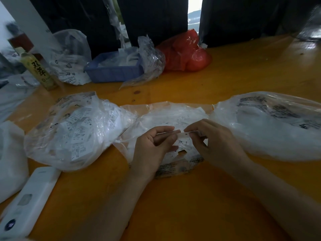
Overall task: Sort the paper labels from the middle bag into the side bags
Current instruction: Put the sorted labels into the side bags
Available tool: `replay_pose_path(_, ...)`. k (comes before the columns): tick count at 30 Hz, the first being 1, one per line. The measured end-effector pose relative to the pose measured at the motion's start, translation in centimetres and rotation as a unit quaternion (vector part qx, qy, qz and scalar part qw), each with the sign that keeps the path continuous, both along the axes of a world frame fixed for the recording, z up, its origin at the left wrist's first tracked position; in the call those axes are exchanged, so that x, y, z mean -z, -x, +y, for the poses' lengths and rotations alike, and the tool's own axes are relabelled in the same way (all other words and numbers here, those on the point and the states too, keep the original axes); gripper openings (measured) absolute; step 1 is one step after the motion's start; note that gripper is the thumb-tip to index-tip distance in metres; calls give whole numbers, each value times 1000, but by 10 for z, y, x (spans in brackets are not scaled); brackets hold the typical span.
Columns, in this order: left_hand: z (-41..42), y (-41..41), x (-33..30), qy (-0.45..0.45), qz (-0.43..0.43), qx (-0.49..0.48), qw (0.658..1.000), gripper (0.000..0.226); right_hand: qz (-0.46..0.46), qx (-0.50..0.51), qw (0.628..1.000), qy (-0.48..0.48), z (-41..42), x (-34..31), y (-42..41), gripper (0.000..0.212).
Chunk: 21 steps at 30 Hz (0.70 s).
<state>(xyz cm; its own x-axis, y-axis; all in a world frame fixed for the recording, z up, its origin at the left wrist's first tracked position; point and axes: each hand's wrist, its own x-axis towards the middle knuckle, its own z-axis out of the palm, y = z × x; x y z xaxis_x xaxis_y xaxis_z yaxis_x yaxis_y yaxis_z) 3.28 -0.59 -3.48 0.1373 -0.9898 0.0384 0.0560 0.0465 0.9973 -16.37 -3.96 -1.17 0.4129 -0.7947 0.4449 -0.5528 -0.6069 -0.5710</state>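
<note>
**Both hands pinch one label over the middle bag**

On the orange surface [234, 75], the left bag [74, 129], full of printed labels, bulges close to the left hand [152, 146]. That hand's fingers and those of the right hand [213, 141] grip opposite ends of one paper label [181, 134], held just above the open middle bag [175, 115]. The right bag [271, 126] runs off the right edge. Bare surface lies open toward the near edge.

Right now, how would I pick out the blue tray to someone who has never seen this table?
Look to the far edge of the orange table, left of the red bag. The blue tray sits there, the only rigid blue container among soft plastic bags, with clear plastic spilling over its right side.
</note>
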Motion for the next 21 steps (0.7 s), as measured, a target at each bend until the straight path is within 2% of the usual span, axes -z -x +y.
replay_pose_path(3,2,0,-1,18,-72,-9,997,21,-8,-2,1000,-15,-1,1,1,19)
replay_pose_path(7,4,2,-3,32,-122,0,992,21,-13,-3,998,-69,-1,4,1,28)
replay_pose_path(10,6,4,-3,24,-101,-1,995,21,-75,29,989,-125,0,7,-1,36)
replay_pose_path(13,5,4,-4,5,-47,-13,999,22,-140,65,979,-134,-2,6,-2,18)
replay_pose_path(18,4,4,-7,-16,0,-18,1000,19,-79,35,991,-103,6,7,-11,7)
replay_pose_path(21,2,3,-7,-25,11,-26,999,16,-53,25,994,-93,6,8,-14,20)
